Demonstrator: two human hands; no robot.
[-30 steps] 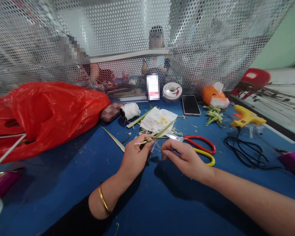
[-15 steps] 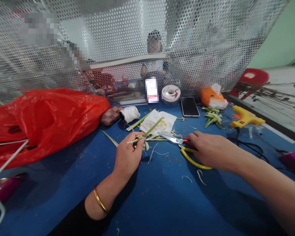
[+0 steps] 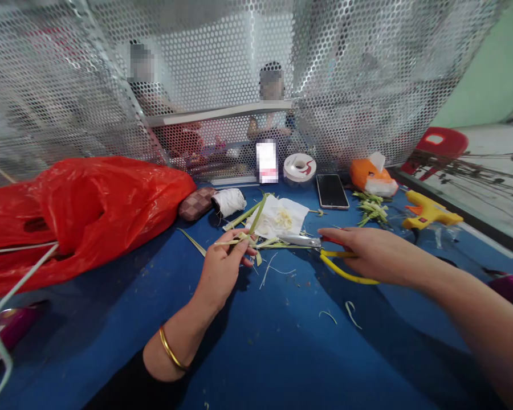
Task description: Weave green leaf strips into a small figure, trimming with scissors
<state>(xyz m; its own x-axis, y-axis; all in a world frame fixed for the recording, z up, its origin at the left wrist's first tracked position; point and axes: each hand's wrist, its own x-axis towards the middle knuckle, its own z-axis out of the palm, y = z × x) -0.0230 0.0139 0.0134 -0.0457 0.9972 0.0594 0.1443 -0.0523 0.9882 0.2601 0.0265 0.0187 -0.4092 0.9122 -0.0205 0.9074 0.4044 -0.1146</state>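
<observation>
My left hand (image 3: pixel 222 267), with a gold bangle at the wrist, pinches thin green plant strips (image 3: pixel 260 214) between thumb and fingers. One strip points up and away over a white paper sheet (image 3: pixel 297 215); paler ends stick out left of the fingertips. My right hand (image 3: pixel 365 253) is closed on scissors (image 3: pixel 303 241) with red and yellow handles. Their blades lie nearly together and point left towards the strips, over the sheet's near edge. Pale shavings sit on the sheet. Loose green cuttings (image 3: pixel 277 245) lie just below it.
Along the back are a white thread spool (image 3: pixel 229 203), a checked case (image 3: pixel 196 204), a ribbon roll (image 3: pixel 300 168) and a phone (image 3: pixel 332 191). To the right are an orange tissue pack (image 3: pixel 373 176) and a yellow glue gun (image 3: pixel 430 210). A red plastic bag (image 3: pixel 111 216) covers the left.
The long strip in my left hand has swung to a steeper angle. My right hand has moved slightly right with the scissors, whose blades look closer together. The view has shifted a little.
</observation>
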